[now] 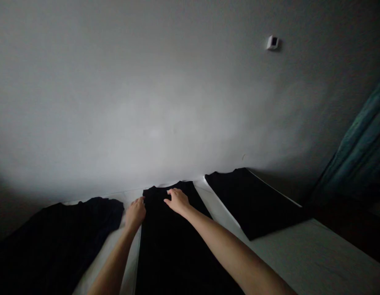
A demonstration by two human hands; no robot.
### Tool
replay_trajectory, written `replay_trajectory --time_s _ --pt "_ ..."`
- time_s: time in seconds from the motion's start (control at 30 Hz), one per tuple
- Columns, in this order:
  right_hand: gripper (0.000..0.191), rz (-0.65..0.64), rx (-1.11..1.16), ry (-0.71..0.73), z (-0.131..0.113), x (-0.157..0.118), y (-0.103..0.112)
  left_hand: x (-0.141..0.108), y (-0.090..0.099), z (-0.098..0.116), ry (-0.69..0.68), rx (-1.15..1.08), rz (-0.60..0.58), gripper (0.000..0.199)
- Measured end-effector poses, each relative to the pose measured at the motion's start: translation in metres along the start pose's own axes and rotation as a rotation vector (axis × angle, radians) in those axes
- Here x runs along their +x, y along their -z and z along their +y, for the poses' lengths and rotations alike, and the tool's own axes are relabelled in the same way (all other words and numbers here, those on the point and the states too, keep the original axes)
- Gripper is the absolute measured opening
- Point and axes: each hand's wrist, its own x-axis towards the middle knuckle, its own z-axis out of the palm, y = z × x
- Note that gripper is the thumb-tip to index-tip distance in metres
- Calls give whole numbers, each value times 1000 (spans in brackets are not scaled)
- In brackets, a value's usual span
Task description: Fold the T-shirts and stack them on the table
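Observation:
A long black garment lies flat in the middle, its neckline end toward the wall. My left hand is at its upper left edge, with the fingers closed on that edge beside the shoulder corner. Over the upper part of the garment, below the neckline, my right hand has its thumb and index finger apart, with nothing visible between them. A dark garment with sleeves is spread at the left. To the right lies another black garment, flat, with a thin white edge along its sides.
All the garments rest on a pale surface that meets a grey wall. A small white box is fixed high on the wall at the right. A teal curtain hangs at the far right.

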Motion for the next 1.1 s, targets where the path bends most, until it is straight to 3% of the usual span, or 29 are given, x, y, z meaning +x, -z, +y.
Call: replay_trajectory --time_s 0.13,0.27,0.37,0.53,0.7,0.9,1.1 --pt "38 -46 -49 -34 -8 35 -15 31 -1 -17 7 18 -18 45" --pt "39 -88 -72 -58 -13 57 -24 67 7 -27 -111 15 -84 39" --pt "40 -120 -82 -85 -16 64 -30 89 13 -26 -226 6 -163 26" --pt "24 -109 -79 -100 -11 62 -40 110 19 -20 -374 -18 -220 13" --pt "24 -52 -84 -86 -9 53 -47 114 8 -14 -345 19 -201 23" --pt "20 -26 -85 -75 -5 49 -49 102 -9 -11 -374 142 -168 15" --pt "22 3 -61 -9 9 52 -41 72 1 8 -392 205 -13 28"
